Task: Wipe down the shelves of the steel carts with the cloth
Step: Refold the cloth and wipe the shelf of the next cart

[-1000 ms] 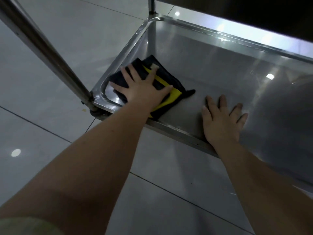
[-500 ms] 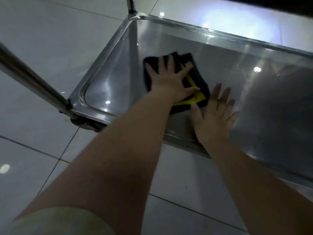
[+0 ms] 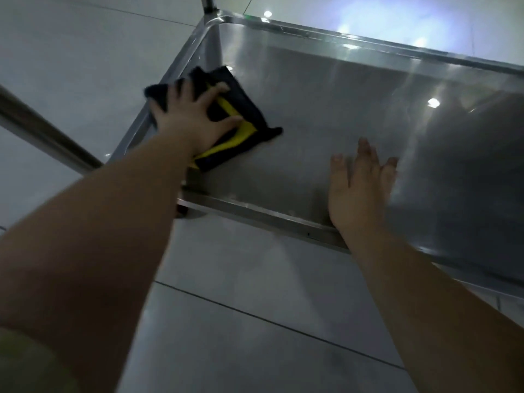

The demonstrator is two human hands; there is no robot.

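A folded black cloth (image 3: 243,109) with a yellow band lies on the bottom steel shelf (image 3: 326,109) of a cart, against the shelf's left rim. My left hand (image 3: 192,117) presses flat on the cloth with fingers spread, covering its left half. My right hand (image 3: 360,185) rests palm down on the bare shelf by the near rim, fingers apart and holding nothing. The shelf surface is shiny and reflects ceiling lights.
A steel cart post (image 3: 42,131) slants across the left side, and another post (image 3: 209,4) rises at the far left corner. Pale floor tiles (image 3: 255,321) surround the cart. A dark shadow covers the shelf's right part (image 3: 476,165).
My left hand has slid the cloth from the middle of the shelf back to the left rim. My right hand has stayed flat near the front rim.
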